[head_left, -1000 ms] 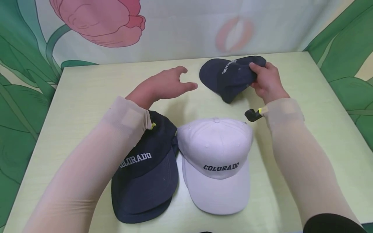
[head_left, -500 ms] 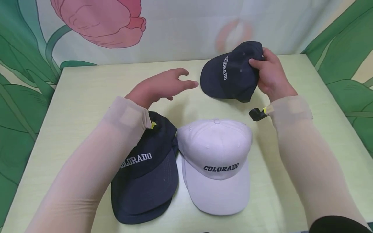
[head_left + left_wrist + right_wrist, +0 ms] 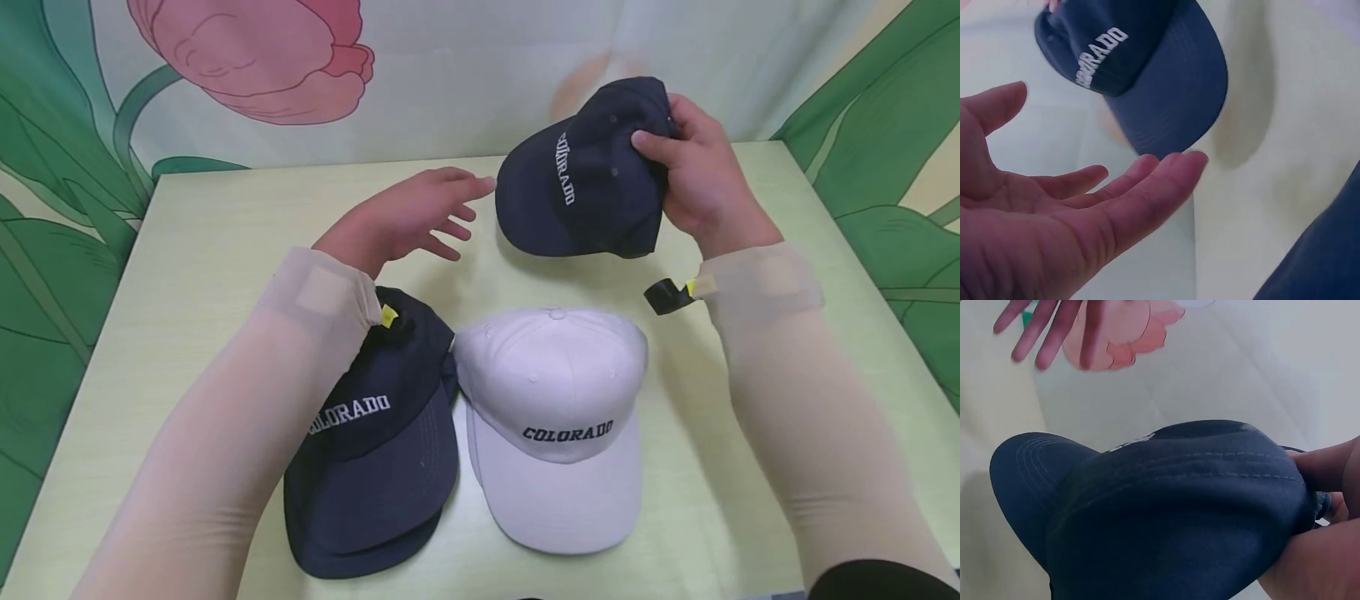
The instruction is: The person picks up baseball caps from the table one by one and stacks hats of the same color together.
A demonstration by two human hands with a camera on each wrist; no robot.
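Note:
My right hand (image 3: 705, 175) grips a navy baseball cap (image 3: 592, 175) by its back edge, thumb on the outside, and holds it above the far part of the table. White COLORADO lettering runs down the cap's front, and its brim (image 3: 1035, 481) points left. My left hand (image 3: 416, 212) hovers left of that brim with fingers spread and nothing in them; in the left wrist view the navy cap (image 3: 1141, 69) is just beyond the fingertips (image 3: 1191, 167). Whether they touch the brim I cannot tell.
Nearer on the table (image 3: 217, 225) lie stacked navy caps (image 3: 375, 467), partly under my left forearm. A white cap (image 3: 555, 392) with dark COLORADO lettering touches them on the right, another brim showing beneath it. A printed curtain (image 3: 465, 83) hangs behind the table.
The navy cap in my right hand has risen and turned its crown upright, from a sagging, flattened shape. My left hand has stayed near, its fingers spreading out.

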